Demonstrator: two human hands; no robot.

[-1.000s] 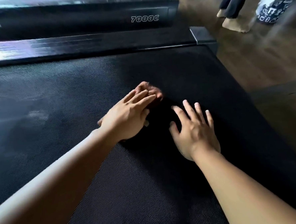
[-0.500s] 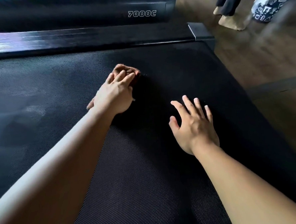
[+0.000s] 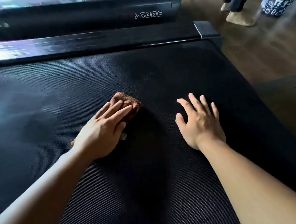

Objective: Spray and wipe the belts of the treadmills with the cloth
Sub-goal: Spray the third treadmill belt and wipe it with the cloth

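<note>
Both forearms reach in from the bottom corners of the head view and converge over the black textured treadmill belt [image 3: 148,181]. The left hand [image 3: 101,132] lies palm down on a crumpled reddish-brown cloth [image 3: 126,100]. Its fingers are straight and close together, pointing up and to the right, and press the fabric flat rather than gripping it. The cloth sits on the belt near the middle of its width; its far end bunches out past the fingertips, and a small white tag [image 3: 123,136] shows beside the thumb. The right hand [image 3: 201,124] is relaxed and holds nothing. It is planted palm down on the bare belt, well apart from the cloth, with the fingers splayed and the thumb spread toward the left. A paler, smeared patch [image 3: 40,118] marks the belt to the left of the cloth. Beyond the belt runs a glossy black side rail [image 3: 87,42] that ends in a squared cap [image 3: 206,29], and behind it sits a neighbouring treadmill [image 3: 103,14] lettered "7000C". On the wooden floor [image 3: 261,56] at upper right are another person's feet [image 3: 238,18] and a black-and-white patterned bag [image 3: 277,1].
</note>
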